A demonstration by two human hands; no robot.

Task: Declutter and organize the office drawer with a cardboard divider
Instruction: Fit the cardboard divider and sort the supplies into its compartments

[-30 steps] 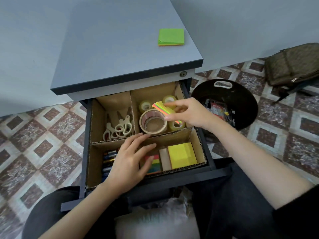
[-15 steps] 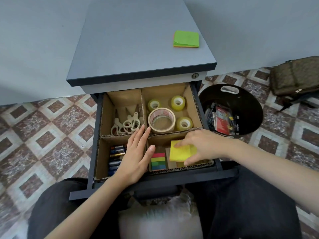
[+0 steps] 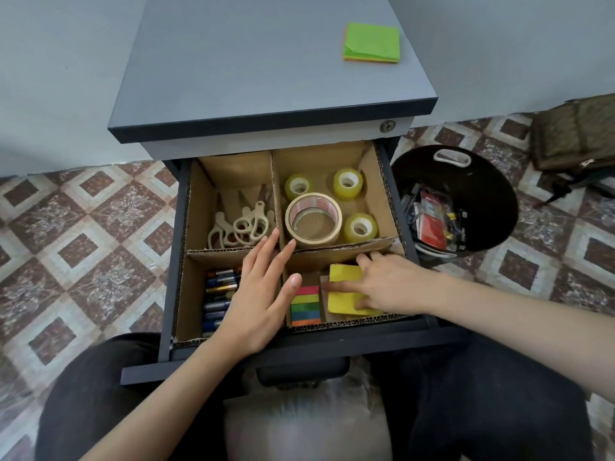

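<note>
The open drawer (image 3: 382, 344) holds a cardboard divider (image 3: 332, 250) with four compartments. Back left lie scissors (image 3: 243, 224); back right sit a wide tape roll (image 3: 312, 219) and three small clear tape rolls (image 3: 347, 183). Batteries (image 3: 218, 294) fill the front left. In the front right are striped colour flags (image 3: 305, 306) and a yellow sticky pad (image 3: 344, 272). My right hand (image 3: 389, 284) lies on the yellow pad with its fingers spread, one straight across it. My left hand (image 3: 263, 294) rests flat over the divider's crossing, fingers straight.
A green sticky pad (image 3: 372, 43) lies on the grey cabinet top (image 3: 266, 61). To the right of the drawer stands a black bin (image 3: 482, 194) with scraps inside, and a brown bag (image 3: 579, 134) lies on the tiled floor beyond it. My legs are under the drawer.
My right hand brought a bunch of notes from the tape compartment to the front right compartment and now lies spread on the yellow pad. My left hand stayed on the divider.
</note>
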